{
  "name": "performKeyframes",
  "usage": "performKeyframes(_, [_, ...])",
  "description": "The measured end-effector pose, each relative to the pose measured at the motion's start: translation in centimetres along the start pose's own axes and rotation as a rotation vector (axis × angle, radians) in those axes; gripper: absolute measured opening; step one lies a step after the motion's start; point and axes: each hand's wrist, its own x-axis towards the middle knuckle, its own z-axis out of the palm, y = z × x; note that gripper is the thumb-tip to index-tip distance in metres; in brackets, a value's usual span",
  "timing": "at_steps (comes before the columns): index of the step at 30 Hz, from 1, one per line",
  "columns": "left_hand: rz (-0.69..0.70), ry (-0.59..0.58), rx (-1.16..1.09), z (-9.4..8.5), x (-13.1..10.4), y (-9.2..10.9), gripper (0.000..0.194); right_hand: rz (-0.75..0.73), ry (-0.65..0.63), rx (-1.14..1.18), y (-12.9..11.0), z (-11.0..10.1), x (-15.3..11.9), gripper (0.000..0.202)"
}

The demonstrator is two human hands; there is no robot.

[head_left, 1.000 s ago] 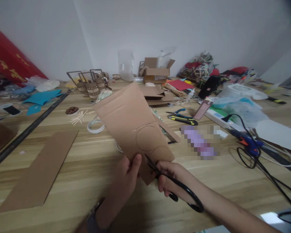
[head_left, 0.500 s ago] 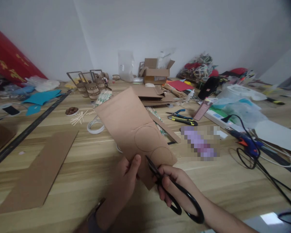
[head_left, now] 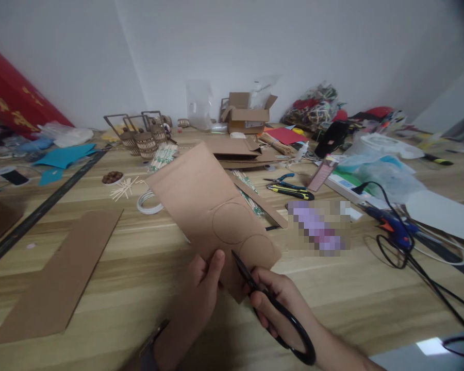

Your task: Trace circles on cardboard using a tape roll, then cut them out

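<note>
1. Cardboard, brown, flat and roughly rectangular (head_left: 195,188), is held up above the pale wood-grain table (head_left: 131,314), its far end tilted away; raising it probably leaves room for a blade underneath.
2. Left hand (head_left: 201,291) pinches the sheet's near edge, thumb on top and fingers beneath, seemingly to stop it twisting beside the cut.
3. Right hand (head_left: 280,304) is curled around the looped handles of the black metal scissors (head_left: 249,278), likely for leverage through stiff board. The blades lie at the sheet's near part, tip pointing away; how far they are parted I cannot tell.
4. Two thin-lined drawn circles (head_left: 232,223) face upward, presumably so the outlines stay readable; the nearer one sits just beside the blades.
5. Another long brown cardboard strip (head_left: 60,281) lies flat at the left, apart from both hands, apparently leaving the working space free.
</note>
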Motion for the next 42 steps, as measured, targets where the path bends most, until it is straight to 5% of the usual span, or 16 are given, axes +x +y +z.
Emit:
performKeyframes(6, [0.047,0.222,0.065,0.1,-0.3,0.2,0.049,-0.063,-0.007,-0.041,0.9,0.4,-0.3,0.055])
performKeyframes(14, [0.159,0.319,0.186,-0.6,0.6,0.5,0.047,-0.037,-0.071,0.054,1.5,1.2,0.3,0.059])
performKeyframes(18, [0.188,0.368,0.233,-0.8,0.7,0.4,0.051,-0.139,-0.195,0.124,0.5,0.5,-0.2,0.066])
performKeyframes(24, [0.15,0.277,0.248,-0.7,0.7,0.3,0.051,-0.023,-0.296,0.15,-1.3,-0.5,-0.5,0.072])
performKeyframes(31, [0.172,0.132,0.251,-0.6,0.2,-0.1,0.053,0.038,-0.214,-0.042,-2.4,-1.0,0.2,0.071])
performKeyframes(42, [0.139,0.121,0.164,-0.5,-0.1,0.5,0.053,0.023,-0.234,-0.299,-4.2,-2.6,0.2,0.068])
